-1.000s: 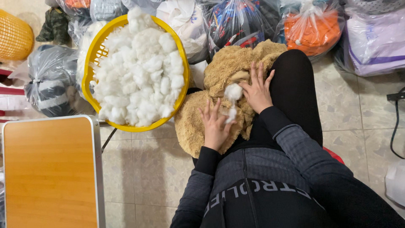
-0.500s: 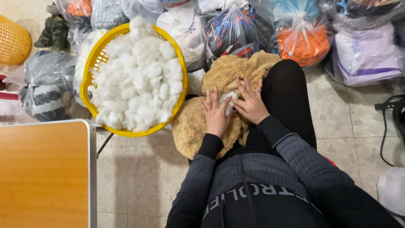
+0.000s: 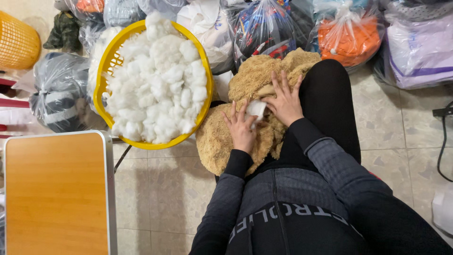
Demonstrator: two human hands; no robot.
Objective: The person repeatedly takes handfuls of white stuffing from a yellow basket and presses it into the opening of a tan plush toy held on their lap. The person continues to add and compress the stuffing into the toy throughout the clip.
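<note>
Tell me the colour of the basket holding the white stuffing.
Yellow: the basket is a bright yellow plastic mesh, seen clearly in the head view.

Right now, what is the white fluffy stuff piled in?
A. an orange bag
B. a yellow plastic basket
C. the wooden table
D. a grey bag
B: the loose white stuffing is heaped inside the yellow plastic basket, which sits on the floor beside the tan plush toy that both hands press on.

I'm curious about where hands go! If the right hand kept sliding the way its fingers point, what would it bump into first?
The right hand points up and away across the tan plush toy, so more plush comes first. Past that, probably the clear bag of colourful things, though depth is hard to judge.
</note>
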